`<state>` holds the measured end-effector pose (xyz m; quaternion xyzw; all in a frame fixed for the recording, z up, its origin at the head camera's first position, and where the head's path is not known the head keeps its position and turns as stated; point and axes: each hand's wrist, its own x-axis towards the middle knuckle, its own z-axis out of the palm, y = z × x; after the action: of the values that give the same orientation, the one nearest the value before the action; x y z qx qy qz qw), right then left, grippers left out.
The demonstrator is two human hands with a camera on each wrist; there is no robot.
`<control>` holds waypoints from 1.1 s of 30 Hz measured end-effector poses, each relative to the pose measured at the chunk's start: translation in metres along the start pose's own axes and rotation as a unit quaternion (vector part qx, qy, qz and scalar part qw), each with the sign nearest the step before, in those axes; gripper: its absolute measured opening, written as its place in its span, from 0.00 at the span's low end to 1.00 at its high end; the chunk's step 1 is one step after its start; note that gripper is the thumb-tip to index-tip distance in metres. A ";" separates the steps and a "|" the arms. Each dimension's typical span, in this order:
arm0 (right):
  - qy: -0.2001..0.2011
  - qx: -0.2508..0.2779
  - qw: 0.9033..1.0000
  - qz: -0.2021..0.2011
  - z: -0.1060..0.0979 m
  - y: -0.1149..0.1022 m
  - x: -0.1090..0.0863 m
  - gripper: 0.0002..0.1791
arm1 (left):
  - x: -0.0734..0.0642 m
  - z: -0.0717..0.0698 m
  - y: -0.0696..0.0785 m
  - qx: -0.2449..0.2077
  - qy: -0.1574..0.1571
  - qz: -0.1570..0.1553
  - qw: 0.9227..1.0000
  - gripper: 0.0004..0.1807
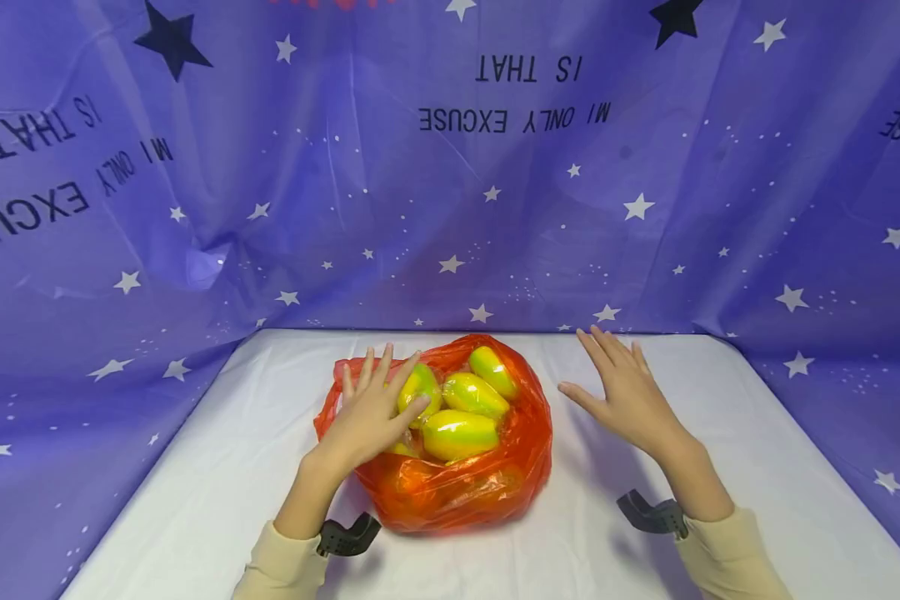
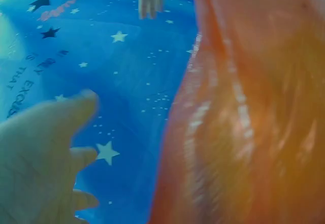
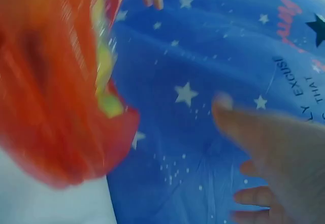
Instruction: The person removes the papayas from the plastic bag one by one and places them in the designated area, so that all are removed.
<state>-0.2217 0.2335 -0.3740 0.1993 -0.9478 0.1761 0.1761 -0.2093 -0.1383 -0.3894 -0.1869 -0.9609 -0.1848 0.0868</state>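
A red plastic bag [image 1: 528, 450] stands with its mouth open on the white table, holding several yellow-green mangoes [image 1: 461, 435], some with a shiny clear wrap. My left hand [image 1: 369, 421] is over the bag's left side with its fingers spread, holding nothing; whether it touches the bag or a mango I cannot tell. To the right of the bag, my right hand [image 1: 633, 404] hovers with straight fingers, apart from it and holding nothing. Orange-looking shapes show dimly through the bag's lower wall. In the left wrist view the bag [image 2: 254, 122] fills the right side.
The white table [image 1: 262, 433] carries the bag near its middle. A purple-blue cloth [image 1: 450, 217] with stars and lettering hangs behind and along both sides. Each wrist wears a black camera mount, one at the left wrist [image 1: 348, 535] and one at the right wrist [image 1: 651, 512].
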 end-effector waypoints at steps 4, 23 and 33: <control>0.008 0.117 0.993 -0.020 0.001 -0.008 0.002 0.34 | -0.012 -0.007 -0.007 -0.062 0.028 -0.016 0.998 0.36; -0.111 0.154 0.977 -0.098 0.040 -0.071 0.018 0.25 | -0.050 0.028 -0.052 -0.284 0.132 -0.145 0.938 0.33; -0.153 0.137 0.969 -0.140 0.058 -0.083 0.024 0.30 | -0.051 0.041 -0.050 -0.281 0.154 -0.105 0.941 0.33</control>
<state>-0.2217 0.1311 -0.3933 0.3769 -0.8930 0.2449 0.0227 -0.1866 -0.1820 -0.4549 -0.0706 -0.8589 -0.4821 0.1578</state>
